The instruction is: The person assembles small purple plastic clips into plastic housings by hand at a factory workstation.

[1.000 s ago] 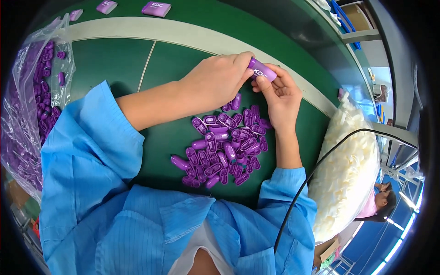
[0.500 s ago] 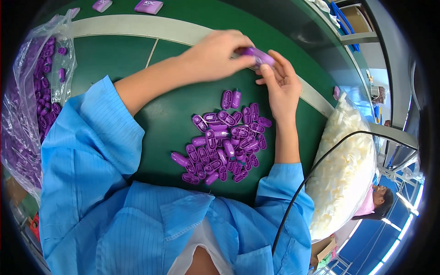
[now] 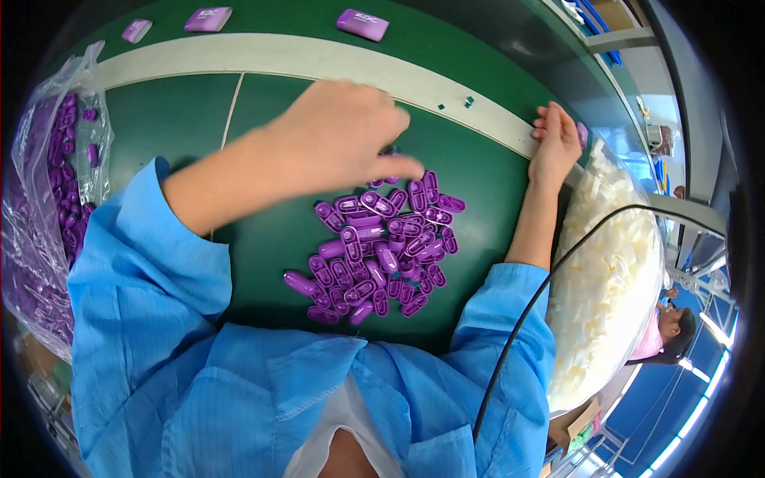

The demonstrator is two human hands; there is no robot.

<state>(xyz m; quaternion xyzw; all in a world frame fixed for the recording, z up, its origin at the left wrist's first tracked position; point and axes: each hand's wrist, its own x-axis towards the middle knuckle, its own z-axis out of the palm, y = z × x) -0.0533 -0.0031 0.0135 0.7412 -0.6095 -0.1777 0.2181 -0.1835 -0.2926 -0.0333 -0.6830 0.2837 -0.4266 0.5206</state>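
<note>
A heap of purple capsule-shaped plastic shells (image 3: 386,259) lies on the green worktop before me, many showing their hollow insides. My left hand (image 3: 343,131) hangs blurred over the heap's far end. Its thumb is stretched away from the curled fingers, beside the farthest purple pieces, and no held thing shows. Out to the right, my right hand (image 3: 558,147) is raised at the light rail, fingers loosely bent and holding nothing visible. Just past its fingertips is a purple piece (image 3: 582,134) on the green belt.
Purple rounded cases (image 3: 362,25) lie on the far green belt, behind the pale rail (image 3: 303,54). Small green bits (image 3: 469,102) rest on that rail. A clear bag of purple parts (image 3: 68,167) stands left, a bag of cream pieces (image 3: 610,279) right. A black cable (image 3: 530,315) crosses my right arm.
The purple piece is out of my hands, and another purple case now shows on the far belt. My left hand has come back over the heap; my right has moved right.
</note>
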